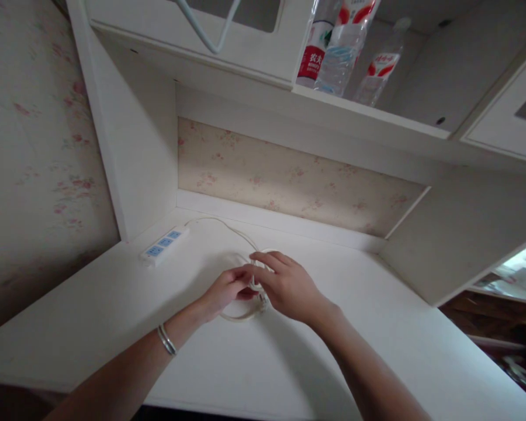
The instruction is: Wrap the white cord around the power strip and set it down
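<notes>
Left: white power strip on the white desktop, lying at a slant, three blue socket faces up. Its pale cord runs from the strip's far end along the back of the desk to my hands, near the middle. My left hand, silver bracelet at the wrist, grips the gathered cord, thumb and fingers nearly together. Cord: thin, off-white, coiled in loose loops, one loop hanging out below the fingers. My right hand meets the left, fingers bent over the coil and slightly parted, cord held between them and the thumb. Upper right: open cabinet compartment containing clear plastic bottles with red-and-white labels; liquid level cannot be told.
</notes>
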The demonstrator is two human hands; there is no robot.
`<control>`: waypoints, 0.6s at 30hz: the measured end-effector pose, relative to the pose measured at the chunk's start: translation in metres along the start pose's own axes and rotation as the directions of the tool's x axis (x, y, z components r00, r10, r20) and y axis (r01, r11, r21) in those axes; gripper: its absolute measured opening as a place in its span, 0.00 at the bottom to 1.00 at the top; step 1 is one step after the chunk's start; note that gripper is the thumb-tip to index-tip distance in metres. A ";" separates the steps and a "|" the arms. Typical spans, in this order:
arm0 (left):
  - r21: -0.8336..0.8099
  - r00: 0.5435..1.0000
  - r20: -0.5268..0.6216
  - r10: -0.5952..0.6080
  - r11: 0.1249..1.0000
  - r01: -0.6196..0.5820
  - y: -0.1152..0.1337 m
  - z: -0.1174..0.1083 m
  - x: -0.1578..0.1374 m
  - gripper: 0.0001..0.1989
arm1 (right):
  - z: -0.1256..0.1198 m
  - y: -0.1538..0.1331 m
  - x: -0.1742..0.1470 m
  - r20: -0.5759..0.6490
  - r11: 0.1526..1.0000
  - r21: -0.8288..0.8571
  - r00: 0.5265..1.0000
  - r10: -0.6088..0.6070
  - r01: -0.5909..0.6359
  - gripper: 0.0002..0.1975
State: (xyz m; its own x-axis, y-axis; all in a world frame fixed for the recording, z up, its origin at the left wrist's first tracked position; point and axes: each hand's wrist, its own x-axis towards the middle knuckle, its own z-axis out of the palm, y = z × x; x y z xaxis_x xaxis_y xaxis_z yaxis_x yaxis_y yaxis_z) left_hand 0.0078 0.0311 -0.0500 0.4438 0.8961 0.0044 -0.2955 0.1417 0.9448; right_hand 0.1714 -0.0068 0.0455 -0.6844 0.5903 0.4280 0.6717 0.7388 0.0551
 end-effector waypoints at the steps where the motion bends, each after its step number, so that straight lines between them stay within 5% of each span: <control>1: 0.015 1.000 -0.018 0.004 1.000 -0.003 0.000 -0.001 0.000 0.13 | -0.001 0.000 0.007 0.034 0.995 -0.037 0.996 -0.087 0.088 0.18; 4: 0.031 0.999 -0.052 0.006 1.000 -0.004 0.002 -0.003 0.001 0.12 | 0.004 0.007 0.022 0.125 0.963 -0.128 0.968 -0.219 0.235 0.14; 11: 0.144 0.995 -0.099 0.032 0.989 -0.017 0.001 -0.005 0.003 0.17 | 0.005 0.026 0.027 0.247 0.902 -0.251 0.925 -0.290 0.350 0.08; 14: 0.175 0.983 -0.170 0.065 0.984 -0.034 -0.002 -0.009 0.005 0.18 | 0.000 0.037 0.018 0.224 0.927 -0.247 0.947 -0.229 0.282 0.10; 18: 0.149 0.951 -0.295 0.096 0.987 -0.053 -0.006 -0.016 0.009 0.18 | -0.005 0.061 -0.006 0.169 0.989 -0.146 0.985 0.030 -0.005 0.12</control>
State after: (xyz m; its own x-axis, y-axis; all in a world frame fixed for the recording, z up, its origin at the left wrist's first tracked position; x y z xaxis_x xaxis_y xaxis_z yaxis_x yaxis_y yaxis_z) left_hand 0.0005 0.0453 -0.0604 0.1441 0.9896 -0.0019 -0.1897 0.0295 0.9814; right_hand 0.2176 0.0330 0.0511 -0.7021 0.6586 0.2708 0.7093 0.6803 0.1845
